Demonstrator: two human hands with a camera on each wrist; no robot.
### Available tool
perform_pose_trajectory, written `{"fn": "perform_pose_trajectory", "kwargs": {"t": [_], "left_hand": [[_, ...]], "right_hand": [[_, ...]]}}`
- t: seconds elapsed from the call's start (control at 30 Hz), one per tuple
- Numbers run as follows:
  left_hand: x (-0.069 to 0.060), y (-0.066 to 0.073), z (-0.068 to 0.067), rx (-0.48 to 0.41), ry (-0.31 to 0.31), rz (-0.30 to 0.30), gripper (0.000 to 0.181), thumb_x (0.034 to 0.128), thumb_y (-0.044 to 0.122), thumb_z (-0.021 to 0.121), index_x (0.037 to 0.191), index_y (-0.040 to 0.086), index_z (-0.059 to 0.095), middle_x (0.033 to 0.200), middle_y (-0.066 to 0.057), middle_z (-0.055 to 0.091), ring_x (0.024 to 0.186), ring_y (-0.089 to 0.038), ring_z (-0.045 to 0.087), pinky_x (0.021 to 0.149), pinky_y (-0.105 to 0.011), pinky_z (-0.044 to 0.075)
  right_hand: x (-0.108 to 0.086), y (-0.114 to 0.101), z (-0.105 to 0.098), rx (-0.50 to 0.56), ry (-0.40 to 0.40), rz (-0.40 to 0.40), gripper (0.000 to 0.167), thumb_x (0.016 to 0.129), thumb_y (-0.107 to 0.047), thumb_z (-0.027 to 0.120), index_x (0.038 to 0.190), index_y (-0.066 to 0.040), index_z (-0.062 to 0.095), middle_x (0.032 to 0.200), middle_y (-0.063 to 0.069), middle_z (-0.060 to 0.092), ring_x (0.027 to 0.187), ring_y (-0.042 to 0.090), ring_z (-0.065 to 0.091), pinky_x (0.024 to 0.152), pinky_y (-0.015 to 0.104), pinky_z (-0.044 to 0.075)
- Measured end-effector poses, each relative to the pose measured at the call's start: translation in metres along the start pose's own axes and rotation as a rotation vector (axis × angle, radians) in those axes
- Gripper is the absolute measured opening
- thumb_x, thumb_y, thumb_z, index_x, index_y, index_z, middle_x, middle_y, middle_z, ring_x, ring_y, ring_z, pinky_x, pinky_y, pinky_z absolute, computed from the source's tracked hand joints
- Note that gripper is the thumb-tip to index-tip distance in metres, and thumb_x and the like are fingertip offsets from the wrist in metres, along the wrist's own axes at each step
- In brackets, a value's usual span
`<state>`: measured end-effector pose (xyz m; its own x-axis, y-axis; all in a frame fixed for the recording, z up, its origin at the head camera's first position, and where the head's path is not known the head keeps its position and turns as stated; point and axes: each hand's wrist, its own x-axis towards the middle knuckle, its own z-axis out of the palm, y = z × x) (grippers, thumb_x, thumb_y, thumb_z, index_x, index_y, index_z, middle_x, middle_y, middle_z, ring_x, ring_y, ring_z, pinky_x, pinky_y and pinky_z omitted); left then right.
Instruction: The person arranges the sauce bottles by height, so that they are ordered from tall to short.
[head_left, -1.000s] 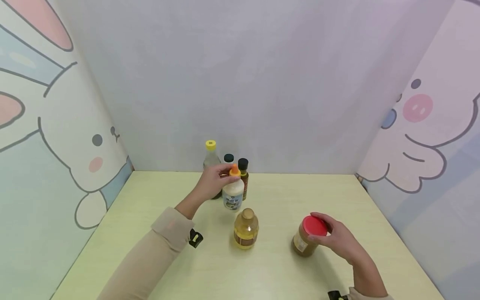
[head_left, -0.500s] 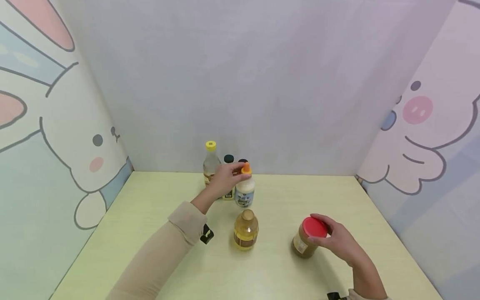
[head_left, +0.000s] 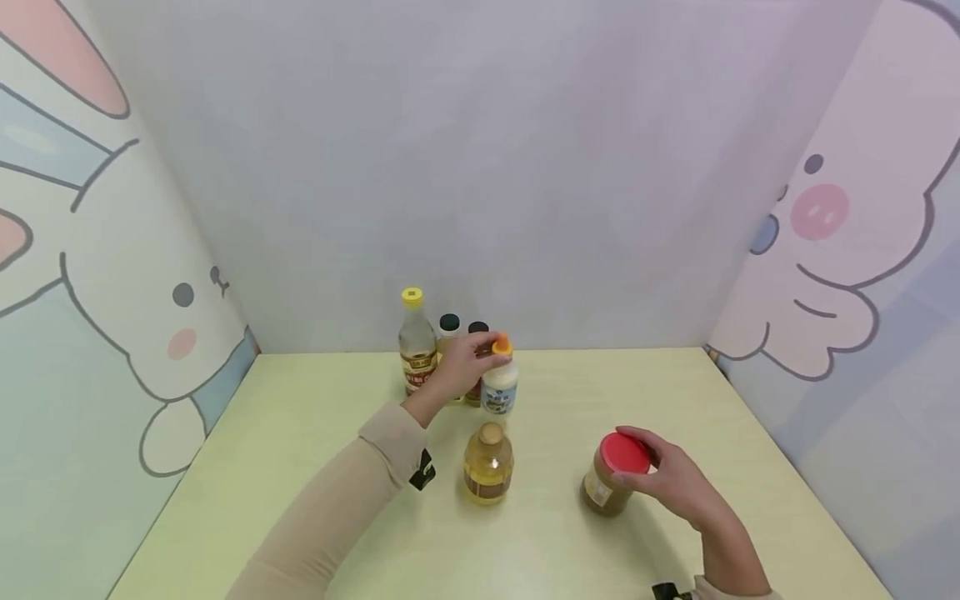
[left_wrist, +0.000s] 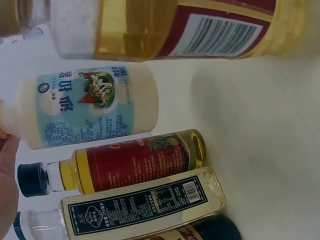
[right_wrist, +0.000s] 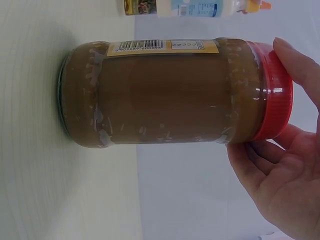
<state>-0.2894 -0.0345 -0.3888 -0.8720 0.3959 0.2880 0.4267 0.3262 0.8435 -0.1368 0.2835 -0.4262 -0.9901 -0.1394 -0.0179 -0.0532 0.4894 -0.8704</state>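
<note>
In the head view my left hand (head_left: 467, 365) pinches the orange cap of a white squeeze bottle (head_left: 498, 392) with a blue label, upright near the back row. The left wrist view shows this bottle (left_wrist: 90, 107) beside a dark-capped bottle with a red label (left_wrist: 140, 162); whether its base meets the table is hard to tell. My right hand (head_left: 671, 479) grips the red lid of a brown jar (head_left: 606, 483), fingers curled round it. In the right wrist view the jar (right_wrist: 165, 95) is upright on the table and the hand (right_wrist: 285, 175) holds its lid.
A yellow-capped bottle (head_left: 417, 350) and a dark-capped bottle (head_left: 449, 327) stand left of the squeeze bottle, near the back wall. A round bottle of yellow liquid (head_left: 487, 467) stands in front, between my two arms. Patterned panels border the table's left and right sides.
My left hand has carried the white squeeze bottle rightward, from in front of the dark-capped bottles to their right side. My right hand stays on the jar. The head view has shifted slightly.
</note>
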Motion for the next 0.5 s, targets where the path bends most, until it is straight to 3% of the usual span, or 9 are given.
{"fn": "perform_pose_trajectory", "kwargs": {"t": [0.23, 0.4, 0.5], "left_hand": [[0.006, -0.008, 0.009, -0.006, 0.032, 0.032, 0.042, 0.0911, 0.012, 0.070, 0.128, -0.004, 0.059, 0.123, -0.017, 0.061, 0.113, -0.028, 0.059, 0.090, -0.031, 0.051], [0.011, -0.012, 0.016, 0.000, 0.012, 0.044, 0.042, 0.0931, 0.013, 0.068, 0.130, -0.004, 0.057, 0.125, -0.018, 0.060, 0.115, -0.028, 0.058, 0.091, -0.030, 0.051], [0.015, -0.014, 0.019, 0.008, -0.008, 0.020, 0.043, 0.0943, 0.015, 0.066, 0.133, -0.002, 0.056, 0.127, -0.015, 0.059, 0.118, -0.026, 0.056, 0.093, -0.028, 0.049]], "right_hand": [[0.003, -0.003, 0.002, 0.000, -0.011, 0.003, 0.071, 0.080, -0.016, 0.082, 0.139, 0.003, 0.047, 0.127, 0.020, 0.055, 0.116, 0.037, 0.052, 0.082, 0.027, 0.052], [0.001, -0.003, 0.001, -0.004, -0.008, 0.006, 0.071, 0.080, -0.016, 0.081, 0.139, 0.002, 0.046, 0.128, 0.019, 0.055, 0.116, 0.036, 0.052, 0.081, 0.027, 0.053], [0.000, -0.002, 0.001, -0.002, -0.005, 0.007, 0.071, 0.081, -0.016, 0.081, 0.140, 0.001, 0.047, 0.129, 0.019, 0.054, 0.115, 0.035, 0.052, 0.080, 0.027, 0.053]]}}
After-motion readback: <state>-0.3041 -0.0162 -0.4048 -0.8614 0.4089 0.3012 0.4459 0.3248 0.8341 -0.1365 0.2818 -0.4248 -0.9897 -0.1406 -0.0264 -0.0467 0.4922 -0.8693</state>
